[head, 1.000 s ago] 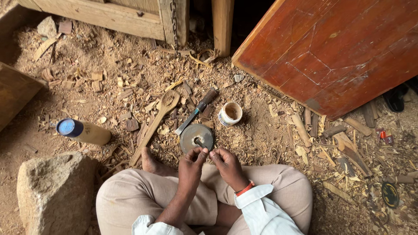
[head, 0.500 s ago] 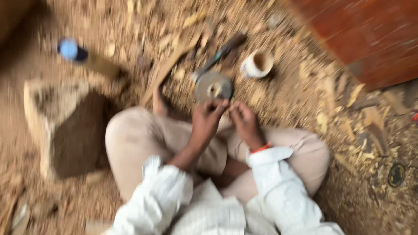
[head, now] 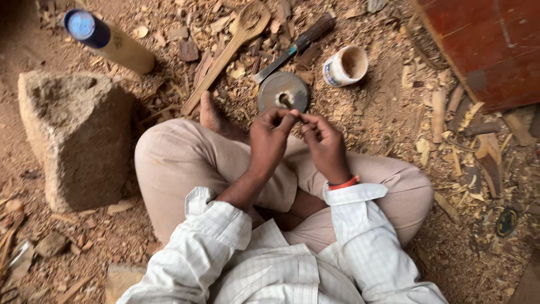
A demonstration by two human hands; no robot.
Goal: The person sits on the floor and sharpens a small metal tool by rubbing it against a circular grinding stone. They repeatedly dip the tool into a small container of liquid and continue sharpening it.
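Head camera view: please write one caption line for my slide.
Seated cross-legged on wood shavings, a person joins left hand and right hand fingertips above a round grey metal disc, beside a small white cup.

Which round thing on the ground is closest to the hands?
The flat grey metal disc, right in front of the hands. The white cup sits farther off to the right, and the blue-capped bottle lies far away.

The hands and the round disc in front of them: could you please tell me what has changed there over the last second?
Little changed. The left hand and right hand stay fingertip to fingertip just short of the disc, pinching something too small to tell. The disc, the chisel, the wooden spoon, the white cup and the stone lie as before. Only the camera shifted, so the scene sits differently in the picture.
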